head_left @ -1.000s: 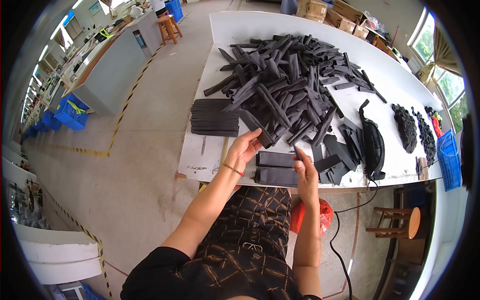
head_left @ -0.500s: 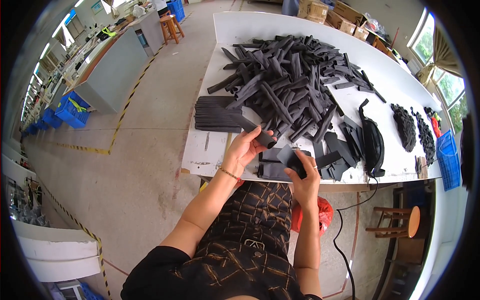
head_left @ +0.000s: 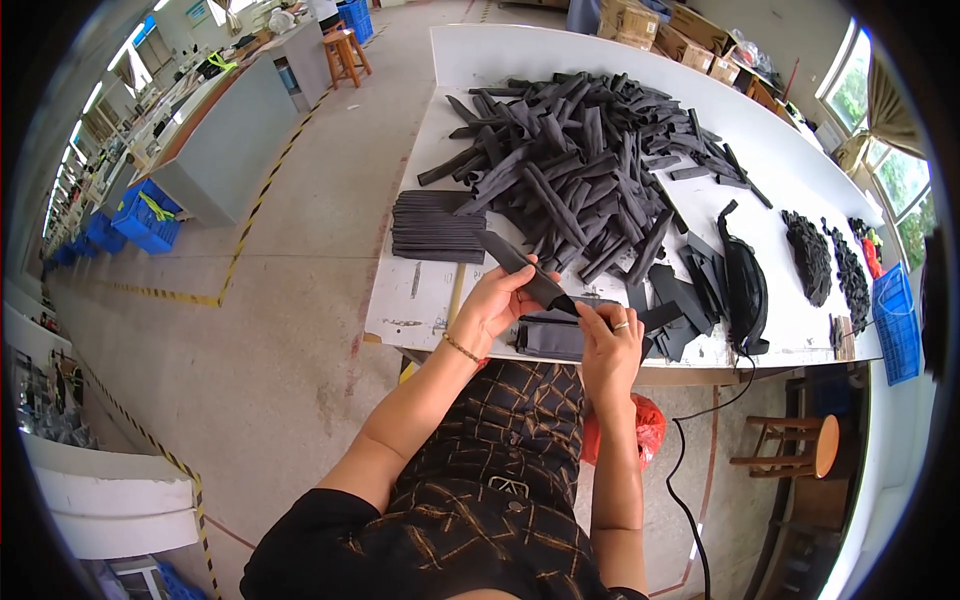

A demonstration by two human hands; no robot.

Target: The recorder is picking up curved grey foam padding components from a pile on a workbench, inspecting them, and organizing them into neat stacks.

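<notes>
Obscuring exactly what they pinch, right fingers (head_left: 597,322) meet the four-o'clock end of a long black fabric tube (head_left: 543,290), gripped by left fingers (head_left: 517,278).

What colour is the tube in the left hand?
The tube is dark grey, almost black; best seen in the head view.

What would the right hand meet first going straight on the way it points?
Likely the near end of the black fabric tube held by the left hand; the right hand seems about touching it; depth unclear.
</notes>
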